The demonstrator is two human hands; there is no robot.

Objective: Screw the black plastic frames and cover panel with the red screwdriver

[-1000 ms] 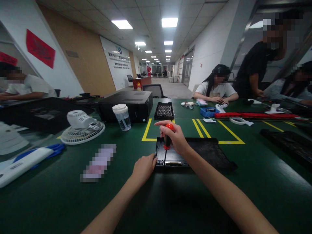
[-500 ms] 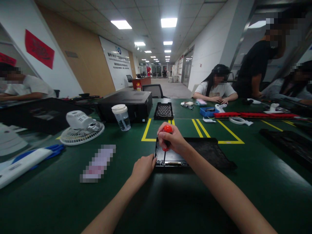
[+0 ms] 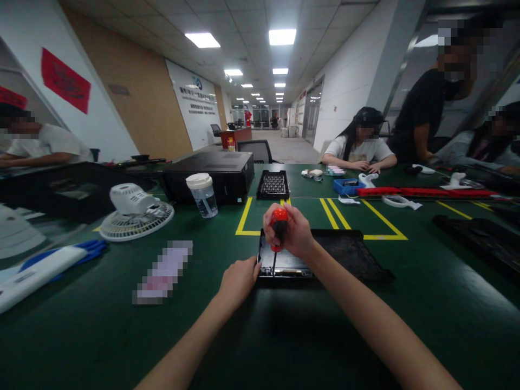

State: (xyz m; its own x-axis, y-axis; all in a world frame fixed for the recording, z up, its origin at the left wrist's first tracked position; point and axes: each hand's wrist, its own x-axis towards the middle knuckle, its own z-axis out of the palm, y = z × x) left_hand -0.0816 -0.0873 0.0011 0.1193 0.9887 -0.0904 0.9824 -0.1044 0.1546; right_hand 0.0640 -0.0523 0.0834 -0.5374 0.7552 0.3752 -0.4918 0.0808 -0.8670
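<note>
My right hand is closed round a screwdriver with a red and black handle. The screwdriver stands almost upright, its thin shaft pointing down at the near left part of a flat black casing. A dark, shiny panel with a pale strip along its near edge lies at the casing's left end. Whether the tip sits in a screw is too small to tell. At the left edge of the casing my left hand grips the near corner, thumb along the side and fingers partly hidden.
On the green table stand a white-lidded cup, a fan part and a large black case. Beyond the yellow tape lie a black tray of small parts and a blue box. Other people sit and stand around.
My right hand has turned slightly round the screwdriver handle, its fingers shifting and the handle's top tilting a little towards me. The left hand and the casing stay in place.
</note>
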